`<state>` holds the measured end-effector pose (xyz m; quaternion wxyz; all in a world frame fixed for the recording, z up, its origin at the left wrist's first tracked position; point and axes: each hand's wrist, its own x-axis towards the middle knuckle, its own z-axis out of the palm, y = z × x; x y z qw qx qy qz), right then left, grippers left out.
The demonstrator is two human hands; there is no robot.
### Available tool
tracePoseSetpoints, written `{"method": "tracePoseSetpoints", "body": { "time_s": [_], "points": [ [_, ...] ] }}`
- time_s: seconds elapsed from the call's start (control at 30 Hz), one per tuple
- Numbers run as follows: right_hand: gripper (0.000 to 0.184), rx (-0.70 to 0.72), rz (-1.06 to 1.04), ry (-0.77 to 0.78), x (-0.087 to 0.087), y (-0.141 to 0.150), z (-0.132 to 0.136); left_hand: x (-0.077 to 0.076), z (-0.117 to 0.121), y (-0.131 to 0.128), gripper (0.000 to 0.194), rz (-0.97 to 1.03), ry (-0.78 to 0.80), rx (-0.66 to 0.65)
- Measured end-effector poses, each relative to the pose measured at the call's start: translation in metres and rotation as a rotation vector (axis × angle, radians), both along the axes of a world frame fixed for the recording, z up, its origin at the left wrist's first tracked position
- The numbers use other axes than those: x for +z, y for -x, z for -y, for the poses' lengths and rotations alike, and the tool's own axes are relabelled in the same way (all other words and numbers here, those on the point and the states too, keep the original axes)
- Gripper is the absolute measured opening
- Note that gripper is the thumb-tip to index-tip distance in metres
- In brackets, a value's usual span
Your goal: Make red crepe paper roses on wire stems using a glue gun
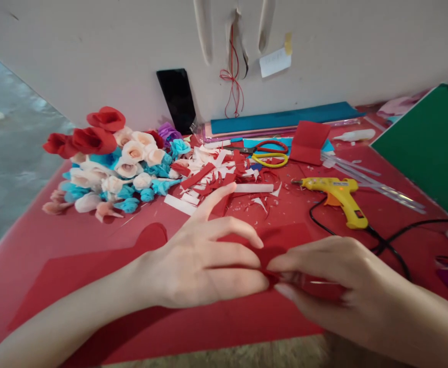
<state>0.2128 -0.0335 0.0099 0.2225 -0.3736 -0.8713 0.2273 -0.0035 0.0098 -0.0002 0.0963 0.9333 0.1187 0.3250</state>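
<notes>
My left hand [204, 260] and my right hand [331, 281] meet over a small piece of red crepe paper [281, 245], low in the middle of the view. The fingers of both hands pinch it. My left forefinger points away toward the scraps. The paper lies over a large red sheet [93, 276] with a rounded lobe at its top. How the piece is folded under my fingers is hidden.
A heap of red, cream and blue paper roses [112, 163] lies at the left. Red and white paper scraps [216, 176], scissors [269, 153], a yellow glue gun [338, 197] with a black cord, glue sticks [369, 179], and a green sheet [430, 143] are behind.
</notes>
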Motion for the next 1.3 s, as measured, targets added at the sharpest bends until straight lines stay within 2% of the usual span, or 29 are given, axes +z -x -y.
{"method": "tracePoseSetpoints", "body": {
  "time_s": [0.1,0.23,0.37,0.83,0.97,1.1,1.17,1.23,1.3],
  "points": [
    [0.010,0.012,-0.016,0.018,0.000,0.000,-0.002,-0.002,0.002,0.002,0.027,0.033,-0.079,0.010],
    [0.014,0.000,-0.084,0.130,0.000,-0.001,-0.002,-0.003,0.006,0.003,0.022,0.039,-0.205,0.019],
    [0.013,0.026,-0.111,0.234,0.002,-0.002,-0.002,-0.002,0.006,0.002,0.021,0.051,-0.222,0.012],
    [0.016,0.016,0.018,0.139,0.001,0.000,-0.001,-0.005,0.004,0.001,0.026,0.048,-0.252,0.017],
    [0.016,0.016,0.028,0.114,0.006,0.001,-0.002,-0.004,0.003,0.003,0.026,0.057,-0.239,0.003],
    [0.010,-0.160,-0.122,0.069,0.019,-0.006,-0.010,-0.002,0.003,0.007,0.023,0.059,-0.269,0.033],
    [0.018,-0.295,-0.147,-0.004,0.023,-0.016,-0.018,-0.002,0.002,0.007,0.020,0.030,-0.333,0.059],
    [0.020,-0.443,-0.101,-0.058,0.019,-0.031,-0.026,0.000,0.001,0.007,0.020,-0.037,-0.407,0.077],
    [0.020,-0.649,-0.024,-0.130,0.006,-0.050,-0.031,0.001,-0.002,0.007,0.020,-0.084,-0.470,0.086]
  ]
}}
